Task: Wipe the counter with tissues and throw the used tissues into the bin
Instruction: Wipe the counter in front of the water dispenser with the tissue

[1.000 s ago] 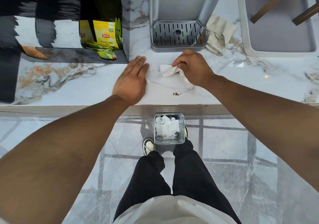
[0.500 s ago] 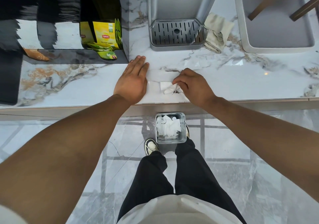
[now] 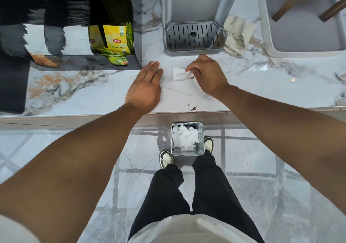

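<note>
Marble-look bench [image 3: 78,96] runs across the top half of the view, with grey tiled floor below it. I'll use the drip tray [image 3: 193,36] at the back as my landmark.

Far left of the tray there's a dark organiser holding a yellow tea box [image 3: 117,40]. Closer, down and left of the tray, the left hand [image 3: 145,87] lies flat on the bench, fingers together and straight, holding nothing. It looks like it's just bracing.

Directly in front of the tray sits the tissue [image 3: 180,73], crumpled and flattish. Its long axis runs roughly side to side, parallel to the bench edge, with the free end pointing toward the left hand. The right hand [image 3: 207,74] pinches the tissue's other end with fingertips and thumb, pressing it down on the stone.

For the wipe itself, I'd say flatten more fingers over the tissue so it doesn't bunch, and drag in overlapping passes toward the front edge. There are dark crumbs [image 3: 192,107] well forward of the tray, right by the edge, not yet cleaned up. Scoop them into the tissue instead of flicking them off.

The bin [image 3: 201,141] stands on the floor straight below, between the shoes, already holding white tissues. Right of the tray lies a folded cloth [image 3: 237,34].
</note>
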A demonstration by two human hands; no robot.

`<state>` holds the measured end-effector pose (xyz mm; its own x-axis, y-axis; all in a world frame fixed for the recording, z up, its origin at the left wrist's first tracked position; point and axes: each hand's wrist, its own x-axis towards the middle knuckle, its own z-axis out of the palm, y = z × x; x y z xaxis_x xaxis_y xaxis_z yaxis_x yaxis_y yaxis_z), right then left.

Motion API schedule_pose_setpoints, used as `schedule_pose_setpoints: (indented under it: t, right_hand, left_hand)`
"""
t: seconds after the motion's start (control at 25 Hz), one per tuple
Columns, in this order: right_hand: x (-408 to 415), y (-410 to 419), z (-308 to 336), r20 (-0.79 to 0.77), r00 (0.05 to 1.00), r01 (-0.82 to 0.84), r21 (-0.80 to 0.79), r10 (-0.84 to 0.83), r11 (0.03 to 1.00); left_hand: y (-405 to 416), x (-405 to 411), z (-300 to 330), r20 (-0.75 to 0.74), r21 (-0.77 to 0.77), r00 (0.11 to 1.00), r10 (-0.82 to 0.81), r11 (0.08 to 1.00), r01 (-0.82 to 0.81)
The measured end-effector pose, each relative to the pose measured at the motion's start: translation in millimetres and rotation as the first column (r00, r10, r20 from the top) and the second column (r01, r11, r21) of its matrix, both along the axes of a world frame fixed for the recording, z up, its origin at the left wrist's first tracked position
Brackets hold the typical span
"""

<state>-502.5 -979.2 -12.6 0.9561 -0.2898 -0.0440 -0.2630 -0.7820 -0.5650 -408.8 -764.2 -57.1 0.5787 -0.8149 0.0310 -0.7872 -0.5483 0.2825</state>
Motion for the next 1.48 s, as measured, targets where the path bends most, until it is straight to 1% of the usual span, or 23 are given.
schedule_pose_setpoints:
  t: [0.08,0.2,0.28,0.36,0.44,0.48,0.56,0.6,0.68,0.76,0.84,0.88,0.96,1.0,1.04,1.08,1.12,1.16,1.24,1.28,1.32,1.36,1.48]
  right_hand:
    - [-16.0,11.4,-6.5,0.036,0.998,-0.044,-0.003,0.044,0.999]
    - [-58.1,26.5,-9.4,0.109,0.974,-0.204,0.025,0.2,0.979]
    - [-80.1,29.9,-6.3,0.077,0.952,-0.301,0.07,0.295,0.951]
    - [-93.2,28.6,-2.0,0.0,0.942,-0.331,0.151,0.335,0.931]
    - [-85.9,20.1,4.7,0.012,0.954,-0.295,0.184,0.298,0.937]
    - [-73.5,12.8,6.4,0.051,0.966,-0.26,0.154,0.255,0.953]
    - [-38.6,-7.5,6.3,0.111,0.979,-0.173,0.031,0.168,0.984]
    - [-21.8,-17.7,4.8,0.098,0.988,-0.114,-0.027,0.116,0.993]
    - [-3.1,-29.4,-1.9,0.024,1.0,0.013,-0.075,-0.011,0.997]
    - [-11.3,-20.6,-8.8,0.027,0.997,0.07,-0.129,-0.067,0.989]
    - [-43.4,3.7,-13.3,0.097,0.995,0.002,-0.142,0.012,0.99]
    - [-64.5,16.8,-14.1,0.109,0.989,-0.082,-0.12,0.095,0.989]
    - [-100.6,34.3,-10.3,0.072,0.951,-0.297,-0.046,0.3,0.954]
    - [-106.7,34.4,-7.6,0.053,0.933,-0.356,-0.017,0.356,0.934]
    - [-102.4,29.2,-5.2,0.078,0.936,-0.346,0.011,0.344,0.938]
    - [-91.0,19.4,-5.7,0.128,0.959,-0.254,0.008,0.251,0.967]
    - [-74.7,6.7,-5.8,0.163,0.981,-0.104,-0.03,0.108,0.994]
    - [-56.8,-8.0,-6.4,0.162,0.986,0.056,-0.089,-0.041,0.994]
    - [-29.4,-31.5,-10.5,0.058,0.955,0.297,-0.186,-0.291,0.937]
    - [-24.2,-33.1,-13.3,0.008,0.93,0.361,-0.206,-0.368,0.909]
    - [-23.4,-27.8,-15.6,-0.019,0.917,0.385,-0.226,-0.399,0.895]
    - [-28.2,-17.1,-16.9,-0.02,0.925,0.363,-0.242,-0.379,0.9]
    - [-63.7,33.9,-14.6,0.08,0.99,0.13,-0.147,-0.119,0.981]
  left_hand:
    - [-0.6,0.0,-1.0,0.0,-0.009,1.0,0.0,1.0,0.0]
    - [0.1,0.5,-1.1,-0.001,-0.014,1.0,-0.001,1.0,0.001]
    - [0.0,0.3,-0.3,-0.004,-0.015,1.0,-0.004,1.0,0.004]
    - [1.1,-0.1,-0.6,-0.004,-0.013,1.0,-0.006,1.0,0.006]
    - [0.7,0.3,-1.1,0.004,-0.016,1.0,-0.004,1.0,0.004]
    - [0.3,0.5,-1.1,0.006,-0.016,1.0,0.0,1.0,0.0]
    - [-0.1,-0.4,-0.8,0.007,-0.012,1.0,0.007,1.0,-0.007]
    - [-0.1,-0.8,-1.2,0.008,-0.016,1.0,0.006,1.0,-0.006]
    - [0.6,0.1,-2.5,0.007,-0.025,1.0,-0.001,1.0,0.001]
    - [0.3,0.5,-4.2,0.001,-0.03,1.0,0.0,1.0,0.0]
    - [0.2,1.6,-4.6,-0.002,-0.032,1.0,0.004,0.999,-0.004]
    - [0.7,1.7,-4.2,-0.006,-0.032,1.0,0.003,0.999,-0.003]
    - [0.7,1.0,-3.3,-0.014,-0.033,1.0,-0.004,0.999,0.003]
    - [0.5,0.3,-3.1,-0.013,-0.032,1.0,-0.006,0.999,0.005]
    - [0.8,0.8,-2.7,-0.009,-0.031,1.0,-0.007,0.999,0.007]
    - [0.9,0.6,-2.9,-0.006,-0.033,1.0,-0.007,0.999,0.006]
    - [0.5,0.4,-3.2,-0.004,-0.035,1.0,-0.005,0.999,0.005]
    - [0.5,0.0,-3.6,-0.002,-0.035,1.0,-0.004,0.999,0.004]
    - [0.8,-0.3,-4.2,0.003,-0.032,1.0,-0.007,0.999,0.007]
    - [1.4,0.1,-4.6,0.004,-0.03,1.0,-0.009,0.999,0.009]
    - [1.9,0.9,-5.0,0.006,-0.026,1.0,-0.009,1.0,0.01]
    - [2.3,1.0,-5.1,0.006,-0.024,1.0,-0.009,1.0,0.009]
    - [1.7,1.4,-3.6,0.007,-0.024,1.0,-0.005,1.0,0.005]
